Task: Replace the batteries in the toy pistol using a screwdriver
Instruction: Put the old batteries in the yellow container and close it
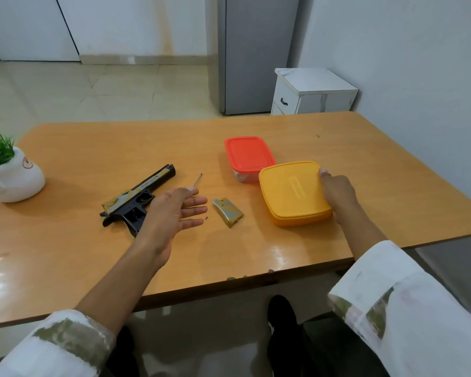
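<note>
The black and gold toy pistol (136, 198) lies on its side on the wooden table (93, 148), its grip cavity uncovered. Its camouflage battery cover (228, 211) lies apart to the right, with a tiny dark screw (207, 218) beside it. A thin metal screwdriver shaft (197, 180) rests above my left hand (172, 210), which hovers open with fingers spread between pistol and cover. My right hand (337, 193) grips the right edge of the yellow-lidded box (292, 193), which is tilted slightly off the table.
A red-lidded clear box (248, 156) sits just behind the yellow one, touching it. A white pot with a green plant (8, 175) stands at the table's left edge. Beyond the table are a white cabinet (310, 91) and a grey fridge (256, 55).
</note>
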